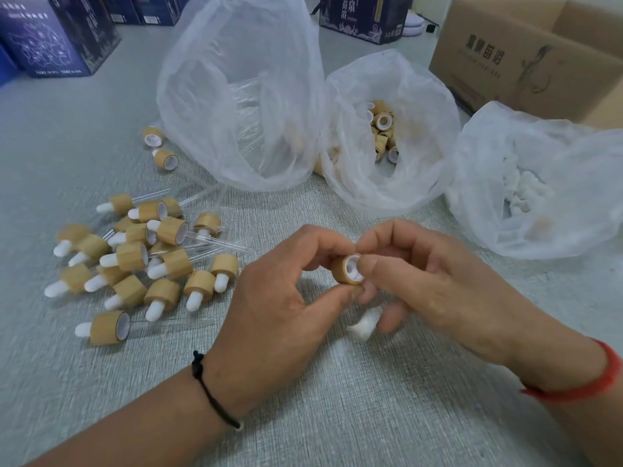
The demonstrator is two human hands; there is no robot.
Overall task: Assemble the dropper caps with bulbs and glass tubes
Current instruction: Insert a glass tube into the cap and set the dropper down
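My left hand [279, 298] pinches a bamboo-coloured dropper cap [347, 269] with a white lining, its open end facing me. My right hand [435, 281] meets it from the right, thumb and forefinger on the cap's rim. A white rubber bulb [362, 323] shows under the curled lower fingers of my right hand; whether they hold it or it lies on the table I cannot tell. A pile of assembled droppers [141, 257] with white bulbs and glass tubes lies to the left on the grey table [303, 399].
Three clear plastic bags stand behind my hands: one with glass tubes [242, 96], one with loose caps [384, 136], one with white bulbs [526, 187]. A cardboard box [526, 55] sits at the back right, dark printed boxes [57, 38] at the back left.
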